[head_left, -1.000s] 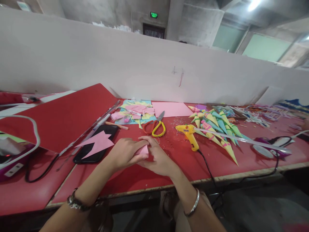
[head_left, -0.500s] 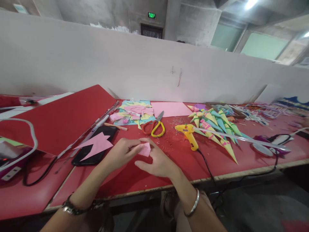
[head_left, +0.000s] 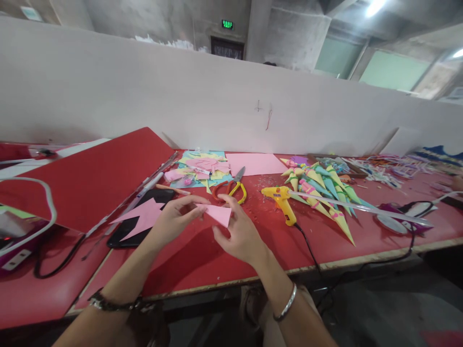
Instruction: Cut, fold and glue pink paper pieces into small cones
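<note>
A small piece of pink paper (head_left: 219, 214), shaped like a narrow cone or folded triangle, is held above the red table between my hands. My left hand (head_left: 177, 219) pinches its narrow end between thumb and fingers. At the wider end, my right hand (head_left: 237, 231) has its fingers curled against the paper, with the thumb held apart below. Just beyond my hands lie scissors (head_left: 237, 193) with red and yellow handles. Left of my left hand, a cut pink paper with pointed ends (head_left: 142, 217) rests on a black phone (head_left: 119, 235).
A yellow glue gun (head_left: 284, 202) with a long clear stick lies to the right, its cord running over the table edge. Behind it are several yellow and blue paper cones (head_left: 327, 185). Paper scraps (head_left: 202, 168) and a pink sheet (head_left: 255, 164) lie along the white partition (head_left: 217, 106).
My hands have moved slightly apart and up. More of the pink paper shows between them, now as a longer tapered shape.
</note>
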Motion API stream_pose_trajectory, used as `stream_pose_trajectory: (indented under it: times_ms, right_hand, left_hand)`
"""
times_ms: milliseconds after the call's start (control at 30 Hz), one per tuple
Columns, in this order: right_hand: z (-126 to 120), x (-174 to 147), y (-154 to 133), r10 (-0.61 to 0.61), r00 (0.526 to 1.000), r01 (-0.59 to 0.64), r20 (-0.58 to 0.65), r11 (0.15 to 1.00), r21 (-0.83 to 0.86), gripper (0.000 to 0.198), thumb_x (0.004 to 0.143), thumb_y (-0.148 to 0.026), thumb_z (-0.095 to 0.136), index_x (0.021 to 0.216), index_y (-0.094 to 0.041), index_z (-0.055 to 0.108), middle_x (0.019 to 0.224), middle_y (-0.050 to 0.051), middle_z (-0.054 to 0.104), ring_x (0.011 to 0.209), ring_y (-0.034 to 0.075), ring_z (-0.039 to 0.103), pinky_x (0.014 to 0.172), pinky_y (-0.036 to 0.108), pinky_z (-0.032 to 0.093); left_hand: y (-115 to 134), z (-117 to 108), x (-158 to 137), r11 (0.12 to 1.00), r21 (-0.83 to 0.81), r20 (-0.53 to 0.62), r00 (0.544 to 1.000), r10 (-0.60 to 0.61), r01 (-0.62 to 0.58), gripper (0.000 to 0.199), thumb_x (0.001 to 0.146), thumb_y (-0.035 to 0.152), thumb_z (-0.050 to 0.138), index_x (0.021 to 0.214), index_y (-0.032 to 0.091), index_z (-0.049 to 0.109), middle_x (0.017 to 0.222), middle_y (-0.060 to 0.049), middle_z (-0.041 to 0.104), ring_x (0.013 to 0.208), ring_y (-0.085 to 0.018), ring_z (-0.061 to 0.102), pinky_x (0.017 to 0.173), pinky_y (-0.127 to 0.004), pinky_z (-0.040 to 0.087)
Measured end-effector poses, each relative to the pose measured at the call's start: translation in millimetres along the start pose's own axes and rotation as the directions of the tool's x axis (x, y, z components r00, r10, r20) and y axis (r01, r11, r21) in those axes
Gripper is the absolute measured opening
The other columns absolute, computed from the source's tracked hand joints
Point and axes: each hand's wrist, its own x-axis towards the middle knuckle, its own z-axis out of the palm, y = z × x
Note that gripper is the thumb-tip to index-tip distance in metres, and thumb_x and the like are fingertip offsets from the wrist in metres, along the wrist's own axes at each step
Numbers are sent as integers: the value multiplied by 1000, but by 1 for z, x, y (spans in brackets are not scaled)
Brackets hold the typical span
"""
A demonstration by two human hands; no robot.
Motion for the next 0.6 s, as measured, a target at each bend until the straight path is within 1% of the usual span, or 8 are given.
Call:
stream_pose_trajectory:
  times_ms: [67,167,233,367,467,533,600]
  right_hand:
    - [0,0,0,-24,1000,24,-7,1000,-12,40,77,-17,48,117,-14,48,130,16,37,108,24,48,96,40,40]
    - [1,1,-1,-45,999,45,-17,999,-22,41,77,-17,48,118,-14,47,130,16,38,107,24,49,95,40,41]
    - [2,1,-2,-47,999,46,-21,999,-23,41,76,-17,48,117,-14,47,128,16,39,106,23,49,94,39,42]
    - [5,0,-1,-56,998,55,-10,997,-49,40,77,-17,48,116,-15,47,128,15,40,104,22,50,94,39,42]
    - [6,0,2,-77,997,73,-22,987,-146,38,78,-16,46,116,-13,48,130,16,38,105,24,50,93,40,42]
    - [7,-1,2,-92,995,81,-48,977,-199,37,78,-15,46,115,-12,49,131,18,38,107,26,49,92,41,42]
    - [7,-2,-1,-131,986,108,-105,974,-201,35,79,-16,47,113,-13,50,130,18,38,107,26,49,92,41,43]
  left_hand:
    - [-4,1,1,988,-149,-47,998,-34,26,15,67,33,65,73,20,67,57,2,60,57,-12,52,58,-23,41]
    - [-5,3,2,923,-382,-88,992,-93,52,15,63,32,68,68,18,67,55,2,59,57,-10,51,58,-22,42]
    - [-4,5,2,881,-467,-91,987,-131,73,15,61,30,70,66,16,68,53,2,58,54,-9,49,56,-20,42]
    - [-2,5,2,840,-534,-88,982,-166,94,20,58,33,73,64,15,68,47,2,56,49,-8,47,52,-19,41]
    - [-4,4,2,830,-550,-101,979,-178,94,25,55,37,75,64,14,69,48,2,56,50,-8,47,51,-18,41]
    - [-4,5,2,830,-550,-110,978,-178,89,27,53,38,77,63,14,68,49,2,56,50,-7,46,49,-17,39]
    - [0,6,1,812,-579,-107,980,-169,77,29,50,39,78,59,15,66,48,4,52,49,-6,43,46,-16,37]
